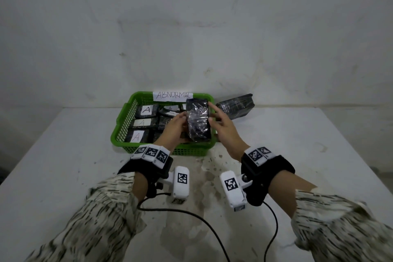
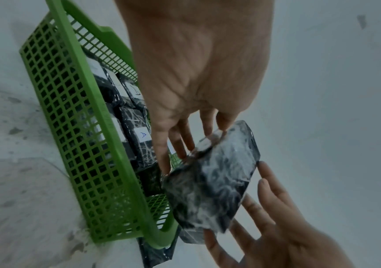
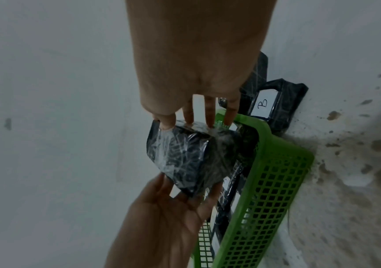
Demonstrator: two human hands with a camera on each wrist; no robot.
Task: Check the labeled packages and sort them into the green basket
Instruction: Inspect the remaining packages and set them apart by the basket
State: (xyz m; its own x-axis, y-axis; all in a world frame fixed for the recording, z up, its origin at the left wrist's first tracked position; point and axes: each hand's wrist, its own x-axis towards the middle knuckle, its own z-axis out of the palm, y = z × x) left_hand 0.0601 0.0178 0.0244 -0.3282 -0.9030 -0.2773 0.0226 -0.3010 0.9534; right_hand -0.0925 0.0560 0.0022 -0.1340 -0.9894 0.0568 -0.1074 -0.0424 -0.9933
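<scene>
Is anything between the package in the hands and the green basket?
Nothing visible blocks it. The package, held by the left hand with the right hand touching it, hangs over the green basket; only A-labelled packages lie inside.

Right hand (image 3: pixel 196 63) rests straight fingertips on top of a wrapped black package (image 3: pixel 185 157). Left hand (image 3: pixel 166 214) grips its lower end. Right of them stands the basket (image 3: pixel 272 181), with 1 B package (image 3: pixel 292 101) behind it.
</scene>
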